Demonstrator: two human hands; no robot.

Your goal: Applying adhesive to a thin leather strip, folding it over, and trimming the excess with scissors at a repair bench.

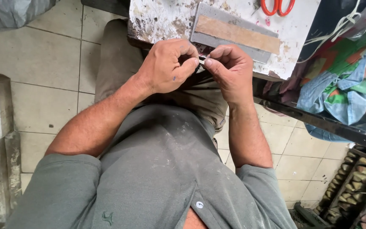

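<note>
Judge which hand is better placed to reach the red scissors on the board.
Right, probably. The right hand sits nearer the red scissors at the far right of the white board; the left hand would have to cross over. Both pinch a small metal piece.

Small metal piece (201,62): mostly hidden between our left hand (166,68) and right hand (229,70); kind unclear. Orange scissors (277,6): handles only, cut by top edge. Shelf items (352,186): too blurred.
</note>
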